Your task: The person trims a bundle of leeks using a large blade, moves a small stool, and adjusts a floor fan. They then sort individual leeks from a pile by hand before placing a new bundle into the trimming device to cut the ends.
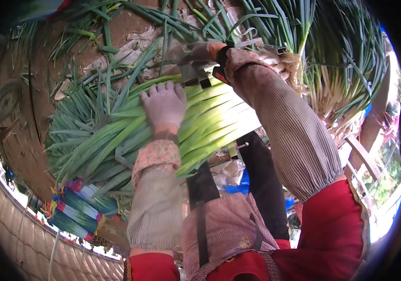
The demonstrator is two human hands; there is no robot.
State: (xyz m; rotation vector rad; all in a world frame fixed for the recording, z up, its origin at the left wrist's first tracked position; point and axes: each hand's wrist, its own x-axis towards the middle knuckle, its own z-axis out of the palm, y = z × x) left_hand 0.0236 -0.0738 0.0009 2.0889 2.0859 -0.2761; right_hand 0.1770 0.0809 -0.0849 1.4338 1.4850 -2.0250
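Observation:
A thick bundle of spring onions (214, 105) lies crosswise before me, green leaves to the left and pale stalks to the right. My left hand (164, 104), in a thin light glove, rests flat on the leaves with its fingers stretched out. Past the far side of the bundle, my gloved right hand (198, 53) is curled over a grey metal tool with black and red parts (195, 75). Motion blur hides its fingertips and the tool's exact kind. Both forearms wear striped sleeve covers.
More spring onions (350, 61) with roots stand at the upper right. Loose leaves (109, 35) litter the brown surface (36, 117) at the back left. Striped blue, white and pink bundles (76, 210) lie at the lower left. My dark-clad legs (266, 182) are below the onions.

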